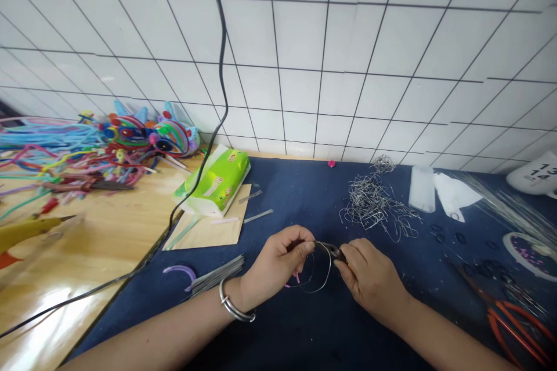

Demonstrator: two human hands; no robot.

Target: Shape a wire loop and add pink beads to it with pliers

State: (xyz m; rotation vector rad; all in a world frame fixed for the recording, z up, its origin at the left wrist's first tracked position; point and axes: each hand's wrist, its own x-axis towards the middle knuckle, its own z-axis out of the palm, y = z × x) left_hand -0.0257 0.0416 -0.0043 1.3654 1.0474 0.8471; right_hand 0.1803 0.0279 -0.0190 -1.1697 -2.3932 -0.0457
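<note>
Near the middle of the dark blue cloth, my left hand (282, 264) pinches a thin wire loop (327, 278) between thumb and fingertips. A short row of pink beads (297, 279) hangs just below those fingers. My right hand (369, 278) is wrapped round small pliers (333, 250), whose jaws point left and meet the wire at my left fingertips. The handles are mostly hidden in my palm. A silver bangle circles my left wrist.
Behind my hands lie a tangled wire pile (369, 203) and a green tissue pack (217, 179). Red-handled scissors (513, 324) and a beaded dish (531, 255) are at right. A black cable (224, 69) crosses the left side, near a yellow glue gun (26, 232).
</note>
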